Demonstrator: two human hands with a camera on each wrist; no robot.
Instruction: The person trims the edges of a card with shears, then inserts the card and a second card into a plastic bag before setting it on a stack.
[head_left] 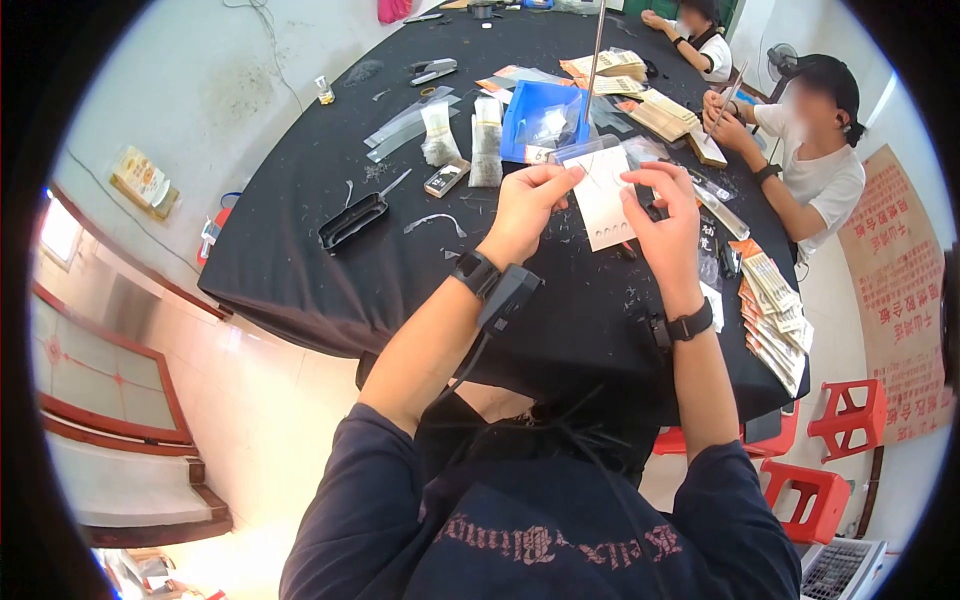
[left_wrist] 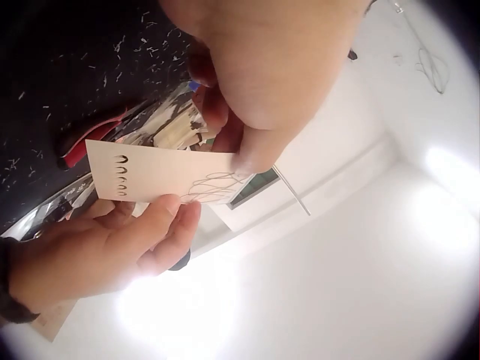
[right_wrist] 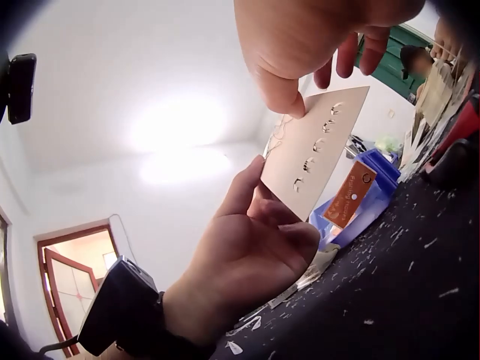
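Note:
A cream card (head_left: 604, 222) is held up over the black-covered table. Small metal fish hooks (right_wrist: 318, 144) sit in a row along one end of it. Thin looped lines (left_wrist: 214, 186) lie across its other end. My left hand (head_left: 532, 208) pinches the card's upper left edge between thumb and fingers. My right hand (head_left: 664, 220) has its thumb and forefinger at the opposite edge, close to the looped lines, with the thumb tip on the card's face. The other right fingers are spread behind the card.
Beyond the card stands a blue bin (head_left: 522, 115) with an orange card (right_wrist: 350, 196) at it. Printed packets (head_left: 770, 300) lie at the right, red-handled pliers (left_wrist: 86, 142) near the hands, and a black tray (head_left: 354, 222) at left. Two people sit along the right side; red stools (head_left: 848, 420) stand below.

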